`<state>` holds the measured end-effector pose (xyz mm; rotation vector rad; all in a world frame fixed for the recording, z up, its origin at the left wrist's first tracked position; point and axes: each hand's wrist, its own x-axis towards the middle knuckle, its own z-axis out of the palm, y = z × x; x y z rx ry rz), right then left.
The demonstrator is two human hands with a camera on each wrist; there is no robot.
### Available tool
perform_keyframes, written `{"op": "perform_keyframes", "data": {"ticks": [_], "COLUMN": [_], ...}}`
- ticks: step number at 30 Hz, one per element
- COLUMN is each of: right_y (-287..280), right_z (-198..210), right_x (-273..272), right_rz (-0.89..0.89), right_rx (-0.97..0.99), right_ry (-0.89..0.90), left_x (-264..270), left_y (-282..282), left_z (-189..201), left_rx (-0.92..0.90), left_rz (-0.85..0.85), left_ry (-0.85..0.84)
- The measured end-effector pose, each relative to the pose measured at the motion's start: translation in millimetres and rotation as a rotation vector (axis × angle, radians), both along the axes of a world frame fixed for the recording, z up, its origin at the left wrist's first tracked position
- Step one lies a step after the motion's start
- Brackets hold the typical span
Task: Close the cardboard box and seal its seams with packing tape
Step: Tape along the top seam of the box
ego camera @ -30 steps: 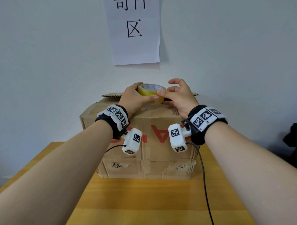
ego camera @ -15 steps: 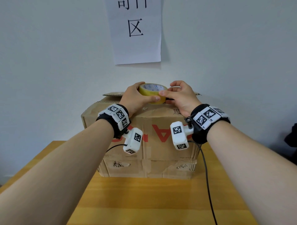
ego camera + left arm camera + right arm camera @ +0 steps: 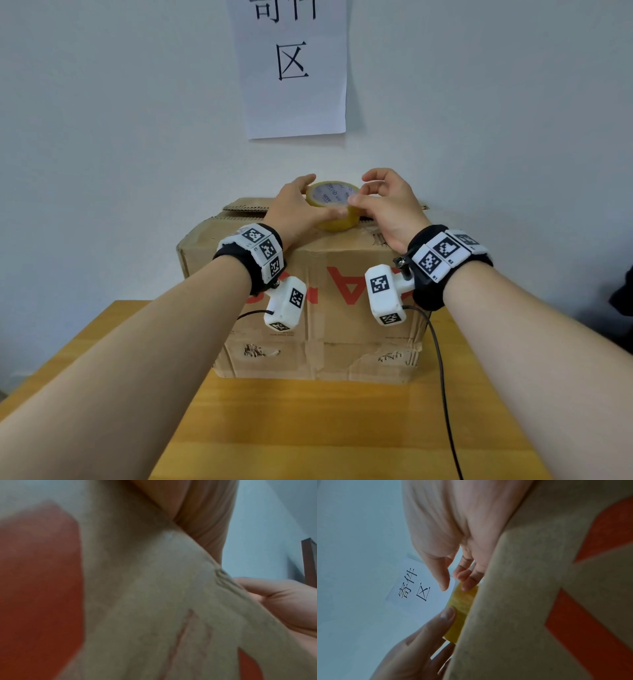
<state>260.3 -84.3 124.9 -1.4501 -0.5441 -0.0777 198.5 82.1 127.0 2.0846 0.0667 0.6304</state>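
Yellow packing tape [image 3: 334,208], one roll, stands on top of the cardboard box [image 3: 318,301] near its far edge, tilted so that its printed core faces the head camera. The left hand [image 3: 297,212] is curled round the roll's left side, thumb laid across the near face and fingers reaching over the far rim. The right hand [image 3: 388,209] meets it from the right: thumb and forefinger are pinched together at the roll's top right edge, while the other fingers are raised and loosely bent above it. From the right wrist view the same roll [image 3: 462,609] shows as a yellow band against the box edge, with the right fingertips [image 3: 467,586] touching its upper end and the left thumb [image 3: 443,618] pressed on its lower part; whether a loose tape end is caught in the pinch cannot be told. One box is in sight, brown and worn, with large red print on its front, torn patches low down, and the corrugated edges of its top flaps showing at the back. It stands on a wooden table [image 3: 308,428] against a pale wall. One white paper sign [image 3: 294,68] with black characters hangs on the wall above. Each wrist carries a band with black-and-white markers, and a black cable [image 3: 442,377] trails down from the right one.
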Motion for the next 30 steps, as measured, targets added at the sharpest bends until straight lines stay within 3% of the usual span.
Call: {"op": "perform_keyframes", "data": {"ticks": [4,8,10,14,18,21,23,25,30], "right_y": [0,6,6,-1,-4,-3,-3,-3,-5], "right_z": [1,0,0,2,1,5,7,6,11], "right_x": [3,3,0,-8,-13,-14,-15,-13,-19], "right_rz": [-0.071,-0.125,-0.135,-0.124,-0.091,-0.115,-0.124,-0.089,0.040], "right_rx": [0.034,-0.131,-0.143,0.016,0.073,0.125,0.055,-0.027,0.024], "right_ry": [0.093,0.170,0.125,-0.023,-0.101,-0.025,0.063,0.097,0.158], "left_x": [2,-2,-2,0,-2,-5,-8,-8,-8], "left_y": [0,0,-1,1,0,-1,-2,-1,-1], "left_z": [-2,-1,-1,2,2,2,3,2,2], "left_rx": [0.043,0.038,0.023,-0.122,-0.124,-0.189,-0.219,-0.220,-0.162], "left_rz": [0.004,-0.006,0.003,-0.020,-0.088,-0.110,-0.124,-0.132,-0.151], "left_ry": [-0.003,-0.037,-0.049,-0.071,-0.094,-0.153,-0.189,-0.193,-0.201]}}
